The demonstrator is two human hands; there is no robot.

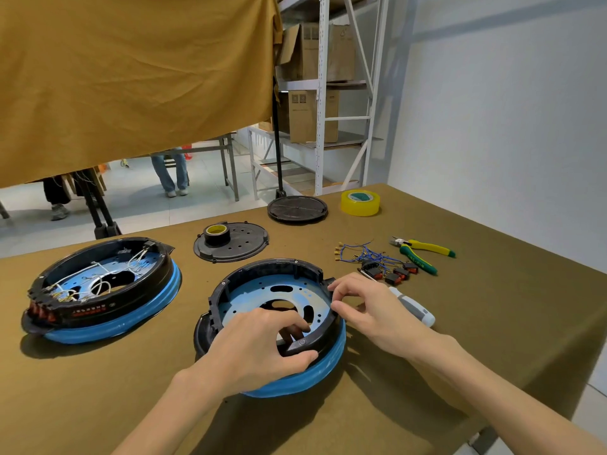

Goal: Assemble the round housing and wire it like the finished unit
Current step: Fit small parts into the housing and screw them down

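An unwired round housing (272, 290), a black ring with a blue plate inside and a blue skirt below, lies in the middle of the table. My left hand (259, 349) grips its near rim, fingers curled inside and thumb outside. At the housing's right rim my right hand (364, 303) pinches the black wall between thumb and fingertips. The finished unit (98, 287), with white wires and red switches, sits at the left. A bundle of blue wires (368, 254) and several black-and-red switches (397, 274) lie to the right.
A screwdriver (414, 307) lies behind my right hand. Yellow-green pliers (423, 252) rest at the right. A black cover plate (233, 243) carries a black tape roll (216, 234). Another round black lid (297, 209) and yellow tape (360, 202) sit at the far edge.
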